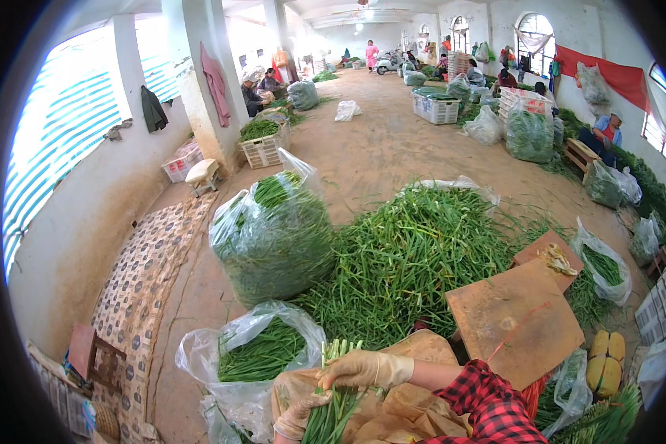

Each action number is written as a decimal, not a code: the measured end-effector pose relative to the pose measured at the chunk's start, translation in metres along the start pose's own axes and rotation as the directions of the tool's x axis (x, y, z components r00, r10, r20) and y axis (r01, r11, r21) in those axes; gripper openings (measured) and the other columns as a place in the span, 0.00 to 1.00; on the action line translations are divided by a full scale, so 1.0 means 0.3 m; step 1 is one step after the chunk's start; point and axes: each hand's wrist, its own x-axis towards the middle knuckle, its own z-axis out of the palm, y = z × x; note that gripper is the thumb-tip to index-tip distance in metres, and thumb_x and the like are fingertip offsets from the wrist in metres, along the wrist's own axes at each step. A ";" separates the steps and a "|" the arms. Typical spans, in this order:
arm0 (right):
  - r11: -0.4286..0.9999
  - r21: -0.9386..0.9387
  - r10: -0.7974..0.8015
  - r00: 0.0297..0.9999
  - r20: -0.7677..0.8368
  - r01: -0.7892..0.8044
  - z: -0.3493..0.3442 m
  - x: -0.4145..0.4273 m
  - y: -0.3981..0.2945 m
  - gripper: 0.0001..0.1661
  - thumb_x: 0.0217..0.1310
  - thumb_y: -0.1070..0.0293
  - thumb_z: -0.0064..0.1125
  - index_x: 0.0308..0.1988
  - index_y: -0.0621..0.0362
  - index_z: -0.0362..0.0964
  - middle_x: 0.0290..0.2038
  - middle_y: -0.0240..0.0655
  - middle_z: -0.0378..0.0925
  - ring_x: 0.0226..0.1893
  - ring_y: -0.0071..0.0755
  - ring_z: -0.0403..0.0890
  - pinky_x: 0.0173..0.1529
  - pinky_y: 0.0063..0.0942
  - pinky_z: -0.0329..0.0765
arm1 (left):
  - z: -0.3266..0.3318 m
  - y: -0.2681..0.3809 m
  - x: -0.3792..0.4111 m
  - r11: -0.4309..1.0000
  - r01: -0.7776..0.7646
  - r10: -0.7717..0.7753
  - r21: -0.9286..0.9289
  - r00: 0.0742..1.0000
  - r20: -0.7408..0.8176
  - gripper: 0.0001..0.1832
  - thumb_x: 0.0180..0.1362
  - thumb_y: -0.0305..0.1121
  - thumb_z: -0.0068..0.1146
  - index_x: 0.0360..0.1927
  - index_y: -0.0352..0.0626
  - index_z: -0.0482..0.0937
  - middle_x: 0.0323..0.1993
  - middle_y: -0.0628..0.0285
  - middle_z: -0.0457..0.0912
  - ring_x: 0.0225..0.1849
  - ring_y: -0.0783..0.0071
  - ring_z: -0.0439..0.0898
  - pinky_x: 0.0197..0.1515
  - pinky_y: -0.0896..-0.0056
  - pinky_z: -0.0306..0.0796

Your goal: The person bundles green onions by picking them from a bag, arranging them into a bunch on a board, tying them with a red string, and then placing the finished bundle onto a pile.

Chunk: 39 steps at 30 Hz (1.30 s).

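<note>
My right hand, in a pale rubber glove, comes from the red-and-black checked sleeve and is closed round a bunch of long green stems near their pale cut ends. Lower down, my left hand, gloved too, grips the same bunch from the left side. The bunch lies over a brown apron on my lap. To the left of my hands stands an open clear plastic bag with green stems in it. A large heap of loose green stems lies on the floor in front of me.
Behind the open bag stands a full clear bag. At right are a worn wooden stool and a yellow object. A patterned mat runs along the left wall. Several people sit farther off among crates and bags; a person in pink stands far back.
</note>
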 end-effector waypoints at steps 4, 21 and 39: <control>0.900 -0.391 -0.188 0.981 0.051 0.193 -0.003 0.031 0.020 0.13 0.61 0.75 0.53 0.46 0.54 0.75 0.52 0.38 0.77 0.58 0.45 0.73 0.61 0.38 0.70 | 0.043 0.003 -0.021 0.979 0.007 -0.010 -0.205 1.000 -0.015 0.33 0.48 0.22 0.62 0.60 0.33 0.67 0.50 0.57 0.78 0.50 0.65 0.79 0.58 0.64 0.72; 0.987 -0.162 -0.083 0.930 -0.359 0.025 -0.001 0.031 0.154 0.10 0.72 0.63 0.45 0.43 0.57 0.68 0.36 0.32 0.80 0.36 0.29 0.81 0.41 0.27 0.78 | -0.014 -0.028 0.020 0.958 0.228 -0.215 -0.174 0.972 0.091 0.32 0.56 0.30 0.61 0.65 0.38 0.65 0.54 0.56 0.76 0.53 0.64 0.77 0.55 0.65 0.73; 0.670 0.673 0.712 0.526 -0.465 -0.313 -0.150 -0.017 0.090 0.27 0.64 0.51 0.57 0.54 0.56 0.62 0.45 0.32 0.77 0.31 0.24 0.73 0.35 0.22 0.72 | 0.054 0.118 0.080 0.966 -0.097 0.100 0.240 0.995 -0.002 0.28 0.43 0.28 0.65 0.53 0.38 0.76 0.40 0.61 0.82 0.41 0.68 0.81 0.48 0.71 0.74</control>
